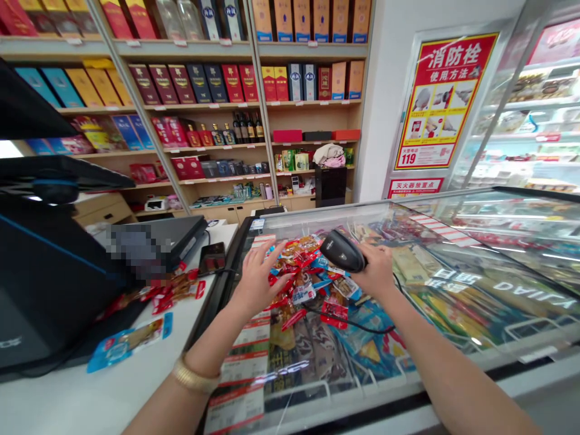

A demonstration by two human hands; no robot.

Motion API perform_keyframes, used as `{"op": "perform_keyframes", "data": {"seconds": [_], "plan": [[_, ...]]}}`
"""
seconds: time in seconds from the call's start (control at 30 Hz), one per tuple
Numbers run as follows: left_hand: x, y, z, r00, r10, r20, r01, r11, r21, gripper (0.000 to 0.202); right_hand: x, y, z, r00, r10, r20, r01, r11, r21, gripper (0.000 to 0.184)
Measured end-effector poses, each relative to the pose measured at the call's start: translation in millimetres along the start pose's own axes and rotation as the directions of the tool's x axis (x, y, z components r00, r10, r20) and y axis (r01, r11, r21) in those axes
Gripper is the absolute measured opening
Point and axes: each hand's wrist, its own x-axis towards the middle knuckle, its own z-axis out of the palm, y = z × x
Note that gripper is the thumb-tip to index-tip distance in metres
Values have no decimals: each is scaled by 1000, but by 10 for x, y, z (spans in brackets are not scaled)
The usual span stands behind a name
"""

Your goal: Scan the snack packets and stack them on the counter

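Black scanner [341,250], red and blue packets [304,279]

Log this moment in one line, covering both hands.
Left hand: open, near red and blue plastic packets | Right hand: holding black plastic barcode scanner | Packets: on clear glass freezer top

- And the handle of the scanner [341,251] disappears inside the right hand [377,269]!
- Left hand [256,275] over the packets [302,291]: touching or just above? Can't call it.
- Lower packets, buried under the heap!
- Black terminal [40,284], sliced by the left edge, and a pixelated patch [138,248] blots out whatever's beside it.
- Both forearms [448,356] run off the bottom.
- Glass-topped chest [544,386], cropped at right.
- Shelf tags [180,43]: too tiny to read!
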Motion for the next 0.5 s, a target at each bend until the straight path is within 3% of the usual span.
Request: {"op": "perform_keyframes", "data": {"seconds": [0.2,0.33,0.43,0.5], "plan": [[-938,-867,-736,970,-244,-1,243,967,81,68,-22,-4,-19,999,-48,-14,48,999,11,21],[-1455,-1431,-1163,875,-477,79,445,860,250,65,-54,-42,-23,994,-108,-4,108,994,27,21],[-1652,-1604,-1320,795,-596,117,529,774,349,55,-81,-83,-18,989,-142,35,141,989,33,22],[-1699,-1607,-1364,774,-620,126,553,760,342,48,-98,-106,-10,985,-170,45,168,985,35,23]]}}
